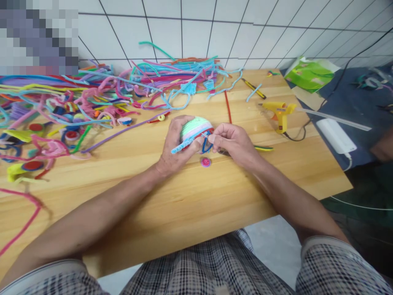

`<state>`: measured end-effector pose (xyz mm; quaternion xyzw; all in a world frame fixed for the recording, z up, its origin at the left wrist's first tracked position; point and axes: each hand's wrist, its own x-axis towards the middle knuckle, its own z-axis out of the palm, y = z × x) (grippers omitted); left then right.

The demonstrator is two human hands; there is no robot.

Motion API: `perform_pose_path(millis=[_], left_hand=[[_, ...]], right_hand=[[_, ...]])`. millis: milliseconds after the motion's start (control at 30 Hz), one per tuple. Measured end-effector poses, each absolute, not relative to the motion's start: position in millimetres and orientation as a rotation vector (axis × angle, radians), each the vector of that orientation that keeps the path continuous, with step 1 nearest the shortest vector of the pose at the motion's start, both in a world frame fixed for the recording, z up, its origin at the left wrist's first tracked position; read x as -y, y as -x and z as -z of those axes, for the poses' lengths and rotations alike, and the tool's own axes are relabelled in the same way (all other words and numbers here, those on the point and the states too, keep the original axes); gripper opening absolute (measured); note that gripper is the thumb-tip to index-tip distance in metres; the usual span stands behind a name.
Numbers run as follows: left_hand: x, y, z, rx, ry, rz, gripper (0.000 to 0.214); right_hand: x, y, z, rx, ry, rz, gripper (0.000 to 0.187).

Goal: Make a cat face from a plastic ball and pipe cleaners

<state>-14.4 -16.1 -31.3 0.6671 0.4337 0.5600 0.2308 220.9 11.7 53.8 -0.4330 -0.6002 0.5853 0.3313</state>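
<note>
My left hand (173, 147) is wrapped around a dome-shaped coil of pipe cleaners (196, 126), banded green, lilac and red, held just above the wooden table (196, 196). A light blue pipe cleaner (183, 145) runs under its thumb along the dome's edge. My right hand (231, 141) is closed in a pinch on the end of a blue pipe cleaner (205, 146) at the dome's right rim. A small pink coiled disc (205, 162) lies on the table just below both hands.
A big tangle of coloured pipe cleaners (92, 98) covers the table's back and left. A yellow glue gun (280, 112) with its cord stands at the right, a white power adapter (336, 136) beyond it. A green packet (310, 73) lies at far right.
</note>
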Motion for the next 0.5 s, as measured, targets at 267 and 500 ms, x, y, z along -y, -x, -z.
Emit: perform_pose_path(millis=[267, 500], left_hand=[[18.5, 15.3, 29.6, -1.208, -1.860, -1.507, 0.057], [16.7, 17.2, 32.0, -1.219, -1.967, -1.513, 0.062]], right_hand=[[-10.2, -221.0, -54.0, 1.618, 1.107, -1.491, 0.061], [-9.2, -221.1, -52.5, 1.646, 1.109, -1.468, 0.064]])
